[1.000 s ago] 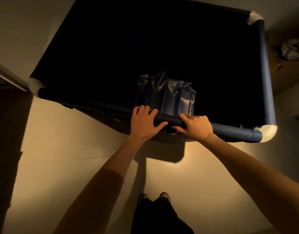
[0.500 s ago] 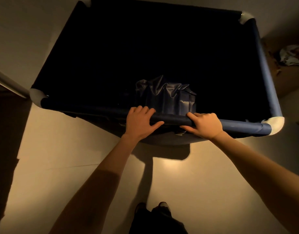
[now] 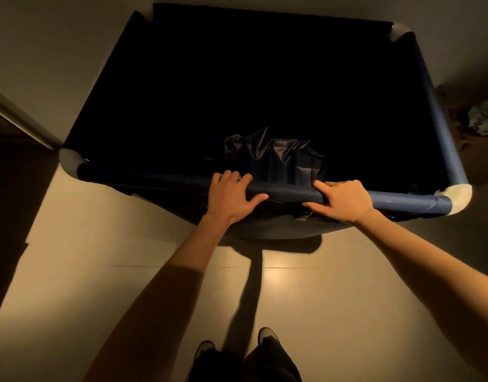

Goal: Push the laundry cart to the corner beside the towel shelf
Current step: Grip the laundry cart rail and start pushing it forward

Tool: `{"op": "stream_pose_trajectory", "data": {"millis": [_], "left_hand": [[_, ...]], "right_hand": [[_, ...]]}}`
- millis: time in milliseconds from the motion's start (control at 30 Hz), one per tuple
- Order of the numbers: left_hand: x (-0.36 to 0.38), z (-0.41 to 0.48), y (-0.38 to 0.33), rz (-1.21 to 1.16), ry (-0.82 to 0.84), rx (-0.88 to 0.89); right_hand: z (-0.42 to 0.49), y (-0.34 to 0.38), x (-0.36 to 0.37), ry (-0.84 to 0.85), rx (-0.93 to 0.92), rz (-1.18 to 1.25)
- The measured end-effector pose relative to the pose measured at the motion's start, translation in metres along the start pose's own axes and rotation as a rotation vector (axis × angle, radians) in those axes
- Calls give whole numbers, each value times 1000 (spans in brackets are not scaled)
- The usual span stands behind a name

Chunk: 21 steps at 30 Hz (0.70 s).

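Note:
The laundry cart is a large dark fabric bin on a blue tube frame with white corner joints, filling the upper part of the head view. Its inside is black and hard to see into. A crumpled dark blue sheet hangs inside against the near rail. My left hand grips the near rail with fingers over the top and thumb along the front. My right hand grips the same rail just to its right. No towel shelf shows.
Pale tiled floor lies under me, with my two shoes at the bottom. A pale door or frame edge runs diagonally at the left. Brown clutter with crumpled pale material sits beyond the cart's right side.
The cart has rolled forward and a little right across the floor, with both hands staying on the near rail. My feet have stepped after it.

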State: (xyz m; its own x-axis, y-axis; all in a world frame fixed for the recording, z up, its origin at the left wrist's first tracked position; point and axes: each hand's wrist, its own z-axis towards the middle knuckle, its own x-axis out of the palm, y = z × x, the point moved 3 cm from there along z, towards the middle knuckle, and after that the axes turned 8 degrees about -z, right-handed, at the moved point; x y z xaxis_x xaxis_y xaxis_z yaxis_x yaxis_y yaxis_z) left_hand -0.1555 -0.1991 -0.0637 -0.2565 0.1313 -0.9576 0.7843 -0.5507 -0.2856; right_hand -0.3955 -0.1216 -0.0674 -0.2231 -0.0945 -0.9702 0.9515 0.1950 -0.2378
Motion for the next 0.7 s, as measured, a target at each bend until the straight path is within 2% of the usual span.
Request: {"op": "stream_pose_trajectory", "data": {"millis": [333,533,700], "left_hand": [[5,15,-10,34,-16,-38],[1,9,11,50,-92,8],[-8,-1,42,31,-90,20]], "right_hand": [[13,-22,0,93,-16,-56],[20,-3,2,52,-28,-50],[32,26,-3,-64,22,22]]}}
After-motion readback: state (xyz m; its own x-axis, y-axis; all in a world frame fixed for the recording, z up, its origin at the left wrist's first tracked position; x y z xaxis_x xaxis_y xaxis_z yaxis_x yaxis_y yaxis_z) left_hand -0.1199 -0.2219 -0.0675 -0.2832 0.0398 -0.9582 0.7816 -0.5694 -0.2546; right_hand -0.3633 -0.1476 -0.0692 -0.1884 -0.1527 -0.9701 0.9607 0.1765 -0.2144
